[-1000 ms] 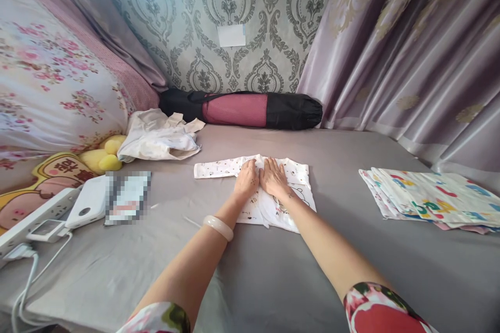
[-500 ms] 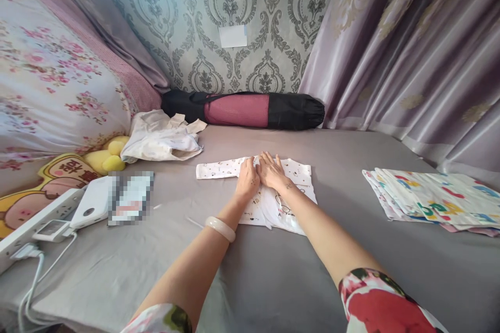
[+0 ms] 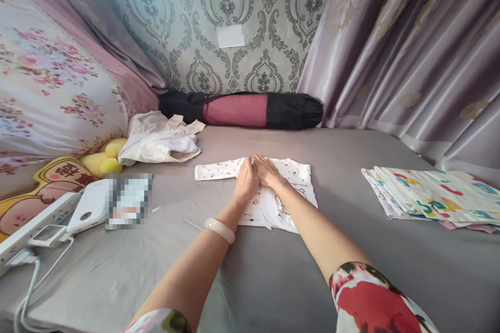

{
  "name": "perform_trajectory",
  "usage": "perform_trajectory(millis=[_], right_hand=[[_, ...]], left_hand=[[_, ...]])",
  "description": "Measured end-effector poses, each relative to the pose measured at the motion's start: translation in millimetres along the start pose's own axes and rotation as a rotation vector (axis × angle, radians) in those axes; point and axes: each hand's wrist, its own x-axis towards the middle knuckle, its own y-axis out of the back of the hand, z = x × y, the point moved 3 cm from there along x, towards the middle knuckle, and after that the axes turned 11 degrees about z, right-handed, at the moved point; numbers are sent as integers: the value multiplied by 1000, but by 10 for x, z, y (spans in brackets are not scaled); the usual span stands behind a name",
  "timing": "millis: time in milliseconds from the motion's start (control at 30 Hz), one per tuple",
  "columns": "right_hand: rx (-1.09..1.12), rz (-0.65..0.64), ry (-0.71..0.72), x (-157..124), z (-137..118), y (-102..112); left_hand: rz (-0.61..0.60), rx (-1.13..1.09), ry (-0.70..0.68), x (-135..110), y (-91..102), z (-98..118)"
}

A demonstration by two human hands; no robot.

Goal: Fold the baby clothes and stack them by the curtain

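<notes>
A small white long-sleeved top (image 3: 285,218) with little printed figures lies partly folded in front of me, one sleeve stretched out to the left. My left hand (image 3: 247,179) rests on its middle, fingers extended forward, with the fingertips partly hidden. Touching it on the right, my right hand (image 3: 269,170) lies flat on the cloth, fingers stretched out and pointing away from me. Neither hand visibly grips the fabric. A pale bangle (image 3: 219,231) circles my left wrist.
The top lies on a grey sheet (image 3: 164,265). Folded printed cloths (image 3: 441,195) are stacked at right. A crumpled white garment (image 3: 158,138) and a power strip (image 3: 42,223) with a white device (image 3: 89,206) are at left. A black-and-pink long bag (image 3: 234,109) lies along the wall.
My right hand has shifted slightly left and its fingers are closer together, nearer the left hand. The view has moved a little; the top lies much as before.
</notes>
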Motion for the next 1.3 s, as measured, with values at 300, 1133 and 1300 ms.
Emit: perform_trajectory(millis=[300, 1133, 1300], right_hand=[[-60, 173, -196, -292, 223, 143], [-117, 203, -356, -597, 435, 267], [-163, 226, -373, -671, 507, 243]], left_hand=[[-107, 200, -261, -9, -41, 113], [-324, 357, -357, -63, -59, 199], [-318, 364, -375, -68, -62, 187]])
